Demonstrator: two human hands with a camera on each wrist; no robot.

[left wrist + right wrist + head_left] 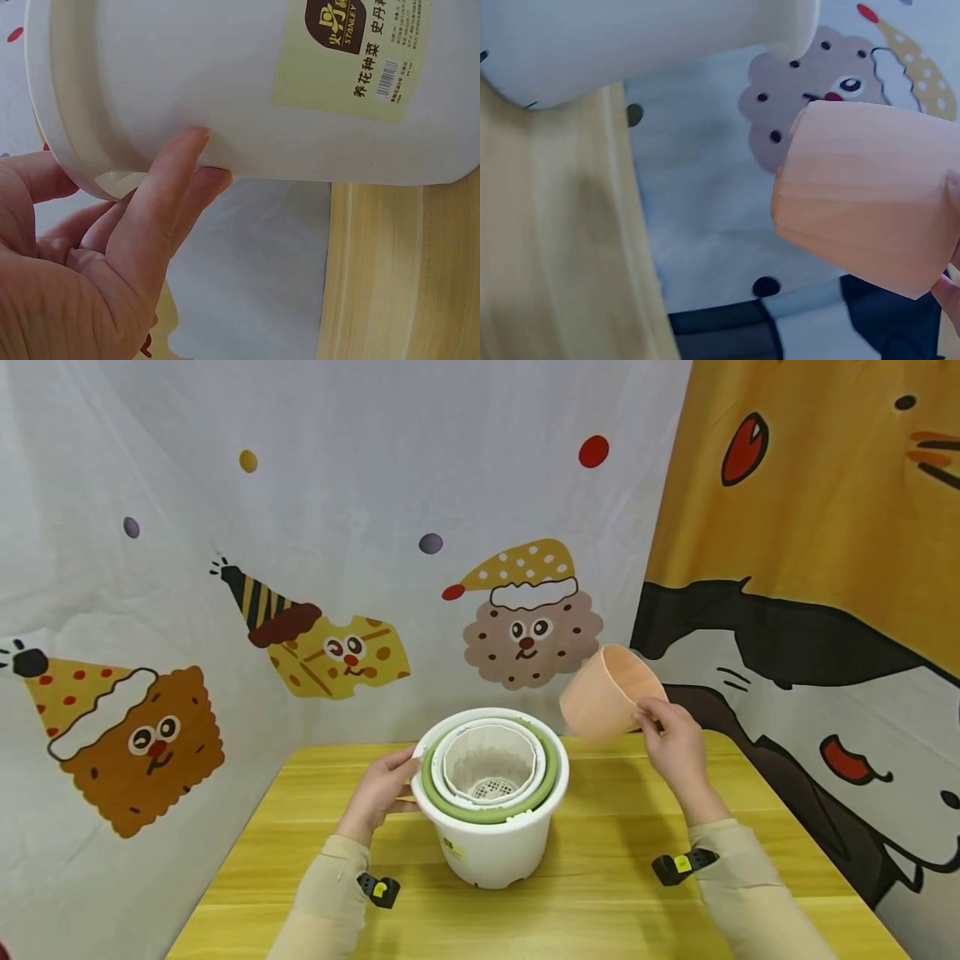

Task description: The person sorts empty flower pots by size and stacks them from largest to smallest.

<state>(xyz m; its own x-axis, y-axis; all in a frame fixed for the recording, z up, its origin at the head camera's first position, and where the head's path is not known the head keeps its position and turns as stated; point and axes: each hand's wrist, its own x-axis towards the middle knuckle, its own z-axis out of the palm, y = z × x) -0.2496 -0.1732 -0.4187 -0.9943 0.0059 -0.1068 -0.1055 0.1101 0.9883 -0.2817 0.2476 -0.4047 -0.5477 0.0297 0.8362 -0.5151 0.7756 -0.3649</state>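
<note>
A large white flower pot (491, 852) stands on the table with a green-rimmed pot (561, 767) and white pots (491, 760) nested inside it; the innermost has a perforated bottom. My left hand (381, 787) grips the large pot's rim at its left side, some fingers under the lip against the wall. A pale label (352, 60) shows on that wall in the left wrist view. To the right, my right hand (677, 747) pinches the rim of a peach flower pot (600, 697), holding it tilted in the air beside the stack. Its inside is mostly hidden.
Under the pots is a yellow wood-grain table (480, 927). Close behind it hangs a white cloth (375, 468) with cartoon prints, and an orange printed cloth (825, 510) covers the right side. Each wrist wears a strapped black camera (378, 890).
</note>
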